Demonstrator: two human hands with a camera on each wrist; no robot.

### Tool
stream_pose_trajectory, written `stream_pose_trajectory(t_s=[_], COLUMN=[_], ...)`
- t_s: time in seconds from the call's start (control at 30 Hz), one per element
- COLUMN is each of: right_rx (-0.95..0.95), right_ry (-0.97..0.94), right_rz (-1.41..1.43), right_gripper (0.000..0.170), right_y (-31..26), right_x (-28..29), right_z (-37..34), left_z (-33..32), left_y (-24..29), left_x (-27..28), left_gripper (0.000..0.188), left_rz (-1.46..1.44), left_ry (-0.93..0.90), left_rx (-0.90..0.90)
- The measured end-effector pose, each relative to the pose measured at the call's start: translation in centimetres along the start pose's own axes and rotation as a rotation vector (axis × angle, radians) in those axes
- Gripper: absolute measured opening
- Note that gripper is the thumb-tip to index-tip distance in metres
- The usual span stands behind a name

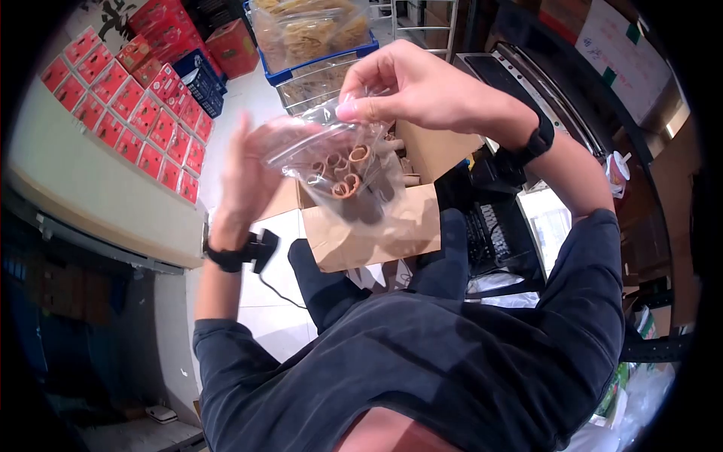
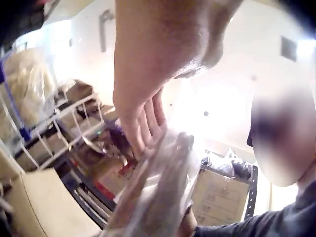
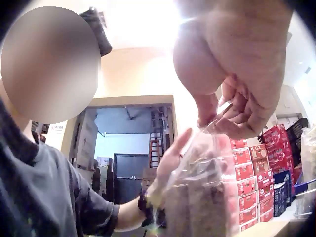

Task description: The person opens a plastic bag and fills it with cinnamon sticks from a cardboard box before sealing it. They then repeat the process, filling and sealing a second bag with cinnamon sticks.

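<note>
A clear zip bag point(image 1: 305, 147) hangs over an open cardboard box point(image 1: 369, 245) in the head view. Inside it stand several rolled brown bark sticks point(image 1: 345, 187) that look like cinnamon, their round ends facing up. My right hand point(image 1: 429, 87) pinches the bag's top edge between thumb and fingers. On the other side my left hand point(image 1: 252, 177) lies against the bag, its fingers extended and partly behind the plastic. The left wrist view shows those fingers point(image 2: 145, 126) fairly straight at the bag. More brown sticks point(image 1: 410, 179) lie in the box below.
The box sits between the person's knees. A blue-rimmed crate point(image 1: 282, 75) of bagged goods stands ahead. Red cartons point(image 1: 143, 113) are stacked at the left. At the right are a black keyboard point(image 1: 489, 230) and a shelf holding a lidded cup point(image 1: 617, 169).
</note>
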State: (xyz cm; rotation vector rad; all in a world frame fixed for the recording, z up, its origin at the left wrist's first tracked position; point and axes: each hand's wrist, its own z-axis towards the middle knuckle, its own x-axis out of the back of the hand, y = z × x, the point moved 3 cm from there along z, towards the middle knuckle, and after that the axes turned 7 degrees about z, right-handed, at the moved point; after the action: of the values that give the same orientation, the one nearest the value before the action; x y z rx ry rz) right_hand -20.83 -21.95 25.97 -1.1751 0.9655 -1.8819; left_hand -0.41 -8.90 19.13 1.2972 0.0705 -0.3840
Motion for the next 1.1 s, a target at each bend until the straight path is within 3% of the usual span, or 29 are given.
stream_pose_trajectory(t_s=[0.07, 0.1, 0.13, 0.2, 0.27, 0.37, 0.47, 0.57, 0.73, 0.87, 0.93, 1.03, 1.1], right_rx=[-0.017, -0.023, -0.031, 0.008, 0.049, 0.173, 0.129, 0.168, 0.239, 0.467, 0.438, 0.390, 0.456], right_ry=[0.023, 0.023, 0.022, 0.010, 0.002, -0.168, -0.218, -0.220, -0.334, -0.423, -0.469, -0.518, -0.499], right_rz=[-0.086, -0.120, -0.153, -0.198, -0.238, -0.270, -0.289, -0.242, -0.350, -0.387, -0.414, -0.471, -0.466], right_gripper=[0.033, 0.028, 0.023, 0.023, 0.023, 0.020, 0.020, 0.017, 0.015, 0.012, 0.010, 0.010, 0.011], right_y=[0.3, -0.1, -0.5, -0.5, -0.6, -1.1, -2.6, -3.0, -3.0, -2.9, -3.8, -3.6, -3.6], right_x=[0.0, -0.2, -0.4, -0.5, -0.7, -1.3, -2.1, -3.0, -4.1, -5.0, -4.9, -4.8, -4.6], right_z=[-0.4, -0.7, -0.9, -0.9, -0.8, -0.5, -0.9, -0.8, 0.2, 0.4, 0.2, -0.1, -0.6], left_z=[-0.8, -0.9, -1.1, -0.9, -1.0, -1.3, -1.8, -1.9, -1.6, -2.2, -2.6, -3.8, -4.8], left_y=[2.9, 4.4, 4.3, 4.9, 4.6, 4.3, 4.7, 6.4, 5.2, 6.2, 6.9, 8.1, 8.2], left_x=[-1.4, -1.4, -3.0, -3.7, -3.7, -4.1, -3.9, -5.3, -5.9, -6.3, -6.4, -6.4, -6.2], left_gripper=[0.044, 0.032, 0.019, 0.014, 0.014, 0.014, 0.012, 0.007, 0.006, 0.003, 0.004, 0.007, 0.007], left_rz=[0.424, 1.030, 1.015, 1.212, 1.179, 1.167, 1.234, 1.372, 1.299, 1.395, 1.468, 1.476, 1.467], left_ry=[0.006, 0.083, 0.194, 0.178, 0.185, 0.185, 0.167, -0.101, -0.181, -0.208, -0.337, -0.306, -0.315], left_rx=[-0.161, -0.224, -0.236, -0.238, -0.260, -0.289, -0.383, -0.150, -0.185, -0.210, -0.207, -0.181, -0.132])
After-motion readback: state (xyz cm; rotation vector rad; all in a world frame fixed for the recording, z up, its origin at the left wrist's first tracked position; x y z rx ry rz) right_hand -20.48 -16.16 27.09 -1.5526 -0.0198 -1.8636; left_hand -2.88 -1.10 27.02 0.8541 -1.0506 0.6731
